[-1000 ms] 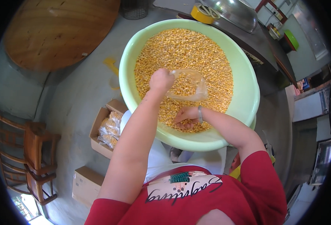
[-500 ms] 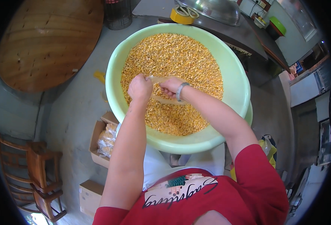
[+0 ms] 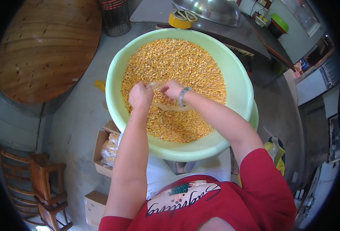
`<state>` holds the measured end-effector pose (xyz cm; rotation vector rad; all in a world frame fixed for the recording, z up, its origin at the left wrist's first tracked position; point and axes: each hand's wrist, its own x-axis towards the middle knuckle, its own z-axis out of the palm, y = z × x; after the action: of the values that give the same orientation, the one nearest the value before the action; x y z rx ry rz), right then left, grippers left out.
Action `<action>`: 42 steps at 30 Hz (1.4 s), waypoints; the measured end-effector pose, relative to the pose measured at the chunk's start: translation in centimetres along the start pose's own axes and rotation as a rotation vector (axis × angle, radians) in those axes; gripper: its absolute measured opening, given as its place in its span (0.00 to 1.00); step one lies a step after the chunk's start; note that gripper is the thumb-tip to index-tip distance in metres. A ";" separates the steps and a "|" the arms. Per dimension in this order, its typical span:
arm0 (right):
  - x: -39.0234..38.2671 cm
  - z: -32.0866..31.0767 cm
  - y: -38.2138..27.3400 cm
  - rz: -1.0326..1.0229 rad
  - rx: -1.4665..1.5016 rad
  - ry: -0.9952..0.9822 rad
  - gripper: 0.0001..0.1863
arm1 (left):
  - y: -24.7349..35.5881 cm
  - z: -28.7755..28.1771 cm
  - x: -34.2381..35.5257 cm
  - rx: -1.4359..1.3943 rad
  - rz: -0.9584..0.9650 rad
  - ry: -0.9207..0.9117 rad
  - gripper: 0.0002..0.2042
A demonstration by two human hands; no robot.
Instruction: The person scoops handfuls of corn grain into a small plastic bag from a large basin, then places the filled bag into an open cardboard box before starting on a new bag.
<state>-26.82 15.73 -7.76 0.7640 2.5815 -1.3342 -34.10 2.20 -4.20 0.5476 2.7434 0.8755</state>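
A large pale green basin [image 3: 237,96] filled with yellow corn kernels [image 3: 173,57] stands in front of me. Over the kernels, a thin see-through plastic bag [image 3: 172,108] is stretched between my hands, its mouth apart. My left hand [image 3: 140,96] is closed on the bag's rim at the left. At the opening's far side, my right hand [image 3: 172,89], below a wrist bangle [image 3: 183,96], has its fingers curled at the film. The right fingertips are partly hidden, though they appear to pinch the bag.
A dark table [image 3: 216,32] beyond the basin bears a yellow tape roll [image 3: 180,20] and a perforated metal bowl [image 3: 212,9]. A cardboard box [image 3: 100,154] of bagged corn sits at left, near wooden chairs [image 3: 46,181] and a round wooden tabletop [image 3: 46,46].
My right hand has shifted slightly left and toward the bag's far rim, its fingers now curled there. The left hand keeps its grip. The whole view has shifted a little.
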 end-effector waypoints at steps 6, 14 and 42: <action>-7.8 -2.8 1.8 -0.270 -0.753 -0.192 0.09 | 0.1 0.2 -0.2 0.003 0.048 0.004 0.11; -9.5 -5.1 4.5 -0.299 -0.646 -0.052 0.06 | 0.0 0.2 -0.5 -0.012 0.080 0.012 0.08; -17.3 -8.3 1.3 -0.845 -0.655 0.582 0.08 | 0.5 -0.7 -3.6 -0.209 0.410 -0.021 0.09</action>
<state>-10.39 16.51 2.15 -0.1238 3.6923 -0.2218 -30.96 0.73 -3.04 1.0887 2.5154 1.2182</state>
